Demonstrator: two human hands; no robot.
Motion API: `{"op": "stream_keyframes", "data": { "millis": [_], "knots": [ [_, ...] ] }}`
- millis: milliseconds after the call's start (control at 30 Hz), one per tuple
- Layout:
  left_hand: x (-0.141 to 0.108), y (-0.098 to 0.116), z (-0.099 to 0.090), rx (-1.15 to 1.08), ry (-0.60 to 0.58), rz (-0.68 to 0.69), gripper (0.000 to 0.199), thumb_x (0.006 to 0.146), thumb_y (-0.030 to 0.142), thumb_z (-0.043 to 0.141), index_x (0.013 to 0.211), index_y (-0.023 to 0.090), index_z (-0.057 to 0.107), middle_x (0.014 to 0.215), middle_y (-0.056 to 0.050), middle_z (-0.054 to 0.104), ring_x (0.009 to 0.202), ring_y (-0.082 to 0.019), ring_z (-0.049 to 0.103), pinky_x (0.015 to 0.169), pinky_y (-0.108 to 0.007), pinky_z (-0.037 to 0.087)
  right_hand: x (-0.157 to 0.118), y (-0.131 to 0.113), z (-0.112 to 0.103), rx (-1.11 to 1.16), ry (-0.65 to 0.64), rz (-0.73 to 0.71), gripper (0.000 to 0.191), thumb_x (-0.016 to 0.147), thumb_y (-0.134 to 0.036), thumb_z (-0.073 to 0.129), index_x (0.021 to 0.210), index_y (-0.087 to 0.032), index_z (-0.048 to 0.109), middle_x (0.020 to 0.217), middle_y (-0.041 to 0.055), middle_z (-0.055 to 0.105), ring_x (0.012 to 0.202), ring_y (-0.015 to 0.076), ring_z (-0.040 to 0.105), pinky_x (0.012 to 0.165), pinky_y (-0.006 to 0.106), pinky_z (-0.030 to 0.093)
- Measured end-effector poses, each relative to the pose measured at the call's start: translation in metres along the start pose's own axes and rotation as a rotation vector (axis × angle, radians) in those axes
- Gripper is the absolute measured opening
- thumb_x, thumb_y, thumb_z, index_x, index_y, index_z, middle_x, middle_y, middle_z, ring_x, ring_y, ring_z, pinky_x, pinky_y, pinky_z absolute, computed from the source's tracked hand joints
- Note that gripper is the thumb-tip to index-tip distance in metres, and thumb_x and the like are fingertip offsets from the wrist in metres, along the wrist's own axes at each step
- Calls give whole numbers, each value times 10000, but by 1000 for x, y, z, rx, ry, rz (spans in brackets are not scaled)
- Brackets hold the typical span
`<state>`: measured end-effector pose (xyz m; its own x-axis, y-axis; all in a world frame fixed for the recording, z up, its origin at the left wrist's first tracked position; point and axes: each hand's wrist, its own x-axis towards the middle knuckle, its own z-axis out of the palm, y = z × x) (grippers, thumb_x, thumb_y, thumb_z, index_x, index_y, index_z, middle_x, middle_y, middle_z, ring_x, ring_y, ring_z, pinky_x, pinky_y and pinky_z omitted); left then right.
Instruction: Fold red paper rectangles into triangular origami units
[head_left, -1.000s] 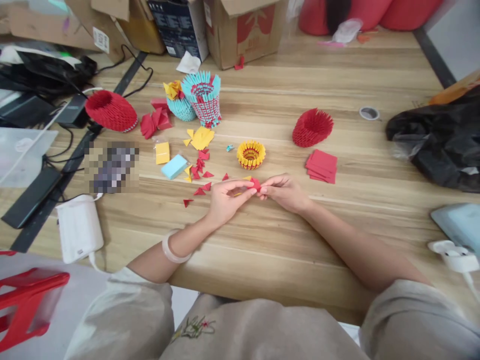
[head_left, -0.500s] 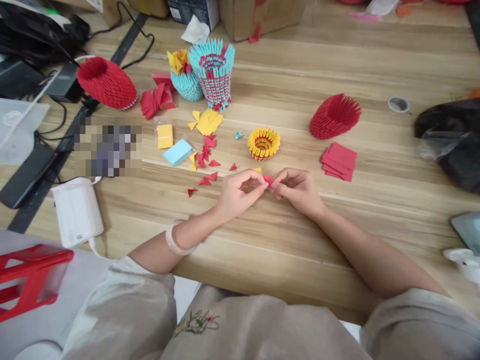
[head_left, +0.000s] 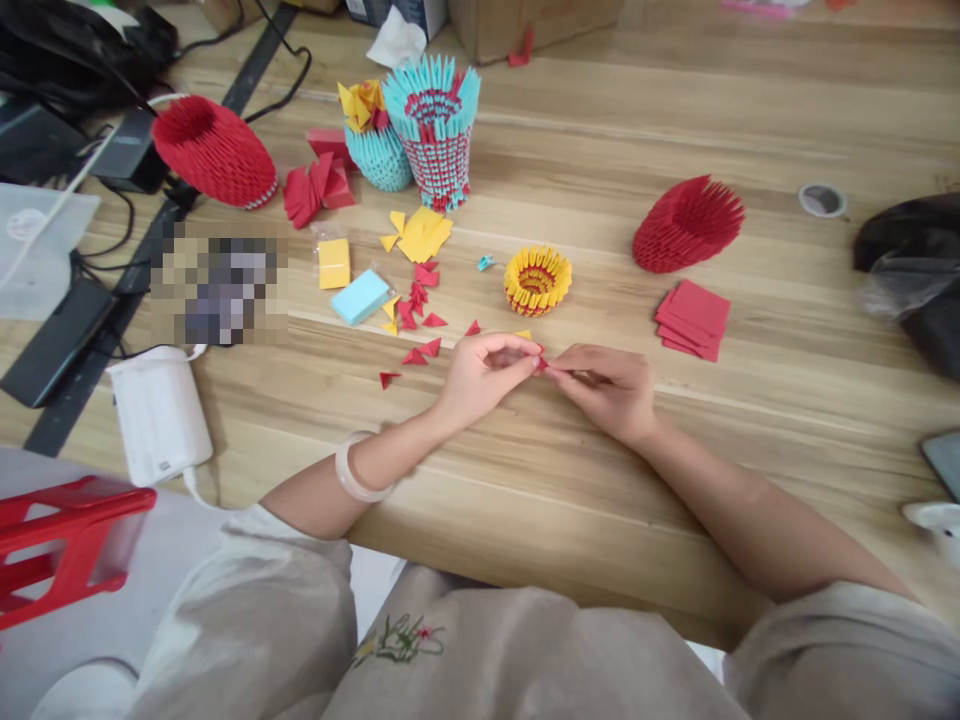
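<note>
Between both hands is a small red paper piece, mostly covered by fingertips. My left hand pinches it from the left, and my right hand has its fingertips closed on its right end. Just beyond them stands a yellow and red paper bowl. Small folded red triangles lie to the left of my left hand. Farther left are yellow paper pieces, a blue paper pack and a yellow pack. A stack of red paper sheets rests to the right.
A blue and red paper vase stands at the back beside a smaller blue one. Red paper vases are at left and right. A white device sits at the left edge, a tape roll at right.
The fingers of my right hand have drawn together and shifted slightly right at the red piece. My left hand keeps its pinch. The whole view has shifted a little.
</note>
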<state>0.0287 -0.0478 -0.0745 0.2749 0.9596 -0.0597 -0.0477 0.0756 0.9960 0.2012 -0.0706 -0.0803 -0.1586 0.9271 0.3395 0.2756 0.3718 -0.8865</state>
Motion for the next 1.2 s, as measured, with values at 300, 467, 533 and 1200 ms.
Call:
{"op": "stream_keyframes", "data": {
  "millis": [300,467,533,1200],
  "knots": [
    [4,-2,-1,-188,-11,-127,194,615,263,792,760,154,723,749,-43,735,658,-152,685,670,-290,576,5,2,-3,-74,-92,-205,115,829,-252,608,839,-238,722,793,67,727,794,212,683,723,391,567],
    [5,-1,-2,-182,-18,-124,198,616,277,796,760,161,726,749,-41,737,671,-155,686,688,-300,576,5,2,-3,-51,-91,-194,124,828,-264,613,773,-243,721,788,68,723,789,210,678,740,392,564],
    [3,0,-3,-129,-14,-86,209,605,273,806,762,161,726,762,-44,739,701,-168,691,720,-317,579,5,3,-4,-22,-100,-126,112,818,-296,636,766,-243,721,810,69,722,798,209,675,741,384,560],
    [-3,0,-1,63,32,114,142,700,267,742,801,170,721,838,-52,740,748,-169,686,714,-305,562,7,4,-2,190,-149,270,235,783,-403,669,763,-169,658,721,41,647,645,131,556,582,260,460]
  ]
}}
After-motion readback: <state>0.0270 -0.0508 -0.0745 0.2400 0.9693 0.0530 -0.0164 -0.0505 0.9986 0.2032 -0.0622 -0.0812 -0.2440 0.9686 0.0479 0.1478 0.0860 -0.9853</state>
